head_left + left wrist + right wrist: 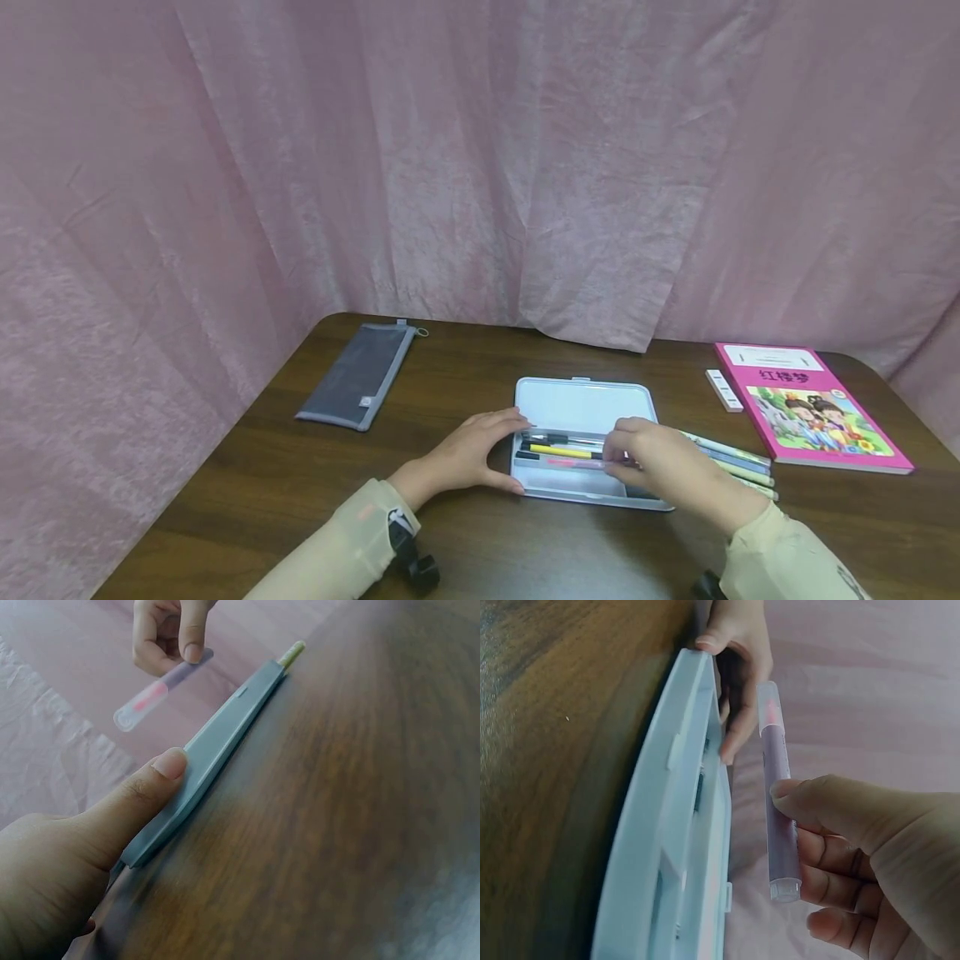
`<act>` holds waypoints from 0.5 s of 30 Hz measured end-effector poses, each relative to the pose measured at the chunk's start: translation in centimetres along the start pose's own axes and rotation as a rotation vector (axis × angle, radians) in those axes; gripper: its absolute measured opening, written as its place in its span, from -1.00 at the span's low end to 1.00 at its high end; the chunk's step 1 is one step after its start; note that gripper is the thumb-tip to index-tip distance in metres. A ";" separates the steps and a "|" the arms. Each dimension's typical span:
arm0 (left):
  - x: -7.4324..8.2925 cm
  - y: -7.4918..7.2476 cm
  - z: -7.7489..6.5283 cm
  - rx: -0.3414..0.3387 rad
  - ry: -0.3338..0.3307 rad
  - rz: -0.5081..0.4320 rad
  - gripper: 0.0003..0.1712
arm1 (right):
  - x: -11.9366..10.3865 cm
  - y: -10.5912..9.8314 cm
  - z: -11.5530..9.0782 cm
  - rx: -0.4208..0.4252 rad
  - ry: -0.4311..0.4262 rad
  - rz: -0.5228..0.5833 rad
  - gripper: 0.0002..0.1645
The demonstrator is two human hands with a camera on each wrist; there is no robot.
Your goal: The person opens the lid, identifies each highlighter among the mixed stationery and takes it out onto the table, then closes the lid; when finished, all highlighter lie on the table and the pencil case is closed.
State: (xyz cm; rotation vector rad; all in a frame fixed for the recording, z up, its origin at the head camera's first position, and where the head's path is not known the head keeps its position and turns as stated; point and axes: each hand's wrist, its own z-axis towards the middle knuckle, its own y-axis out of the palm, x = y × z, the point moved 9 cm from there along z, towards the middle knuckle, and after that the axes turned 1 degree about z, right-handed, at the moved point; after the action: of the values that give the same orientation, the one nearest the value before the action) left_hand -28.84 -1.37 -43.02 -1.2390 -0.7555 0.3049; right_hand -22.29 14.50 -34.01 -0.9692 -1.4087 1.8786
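Observation:
An open light-blue pencil case (603, 492) lies on the table, its lid tilted back on the far side. My left hand (472, 450) holds the case's left end, the thumb at the near corner and the fingers at the far side. My right hand (862, 855) pinches a purple highlighter (778, 802) with a clear cap and a pink tip, above the case's near part. Inside the case, a yellow pen (564, 452) and a few dark and clear pens lie lengthwise. My right fingers hide the pens' right ends in the head view.
Several pastel pens (738, 463) lie right of the case, partly behind the right hand. Beyond are a small white block (724, 391) and a pink book (817, 408). A grey mesh zip pouch (360, 375) lies at the left back. Pink curtains (465, 167) hang behind the table.

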 end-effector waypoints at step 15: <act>0.2 -0.2 -0.1 0.027 0.014 0.007 0.02 | 1.0 -2.9 -2.1 0.080 -0.021 -0.056 -0.86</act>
State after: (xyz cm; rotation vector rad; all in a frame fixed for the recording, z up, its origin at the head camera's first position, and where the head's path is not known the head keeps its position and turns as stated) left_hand -28.73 -1.37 -42.79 -1.2176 -0.7333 0.3108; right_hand -21.03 17.19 -31.77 -0.8652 -1.3475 1.8944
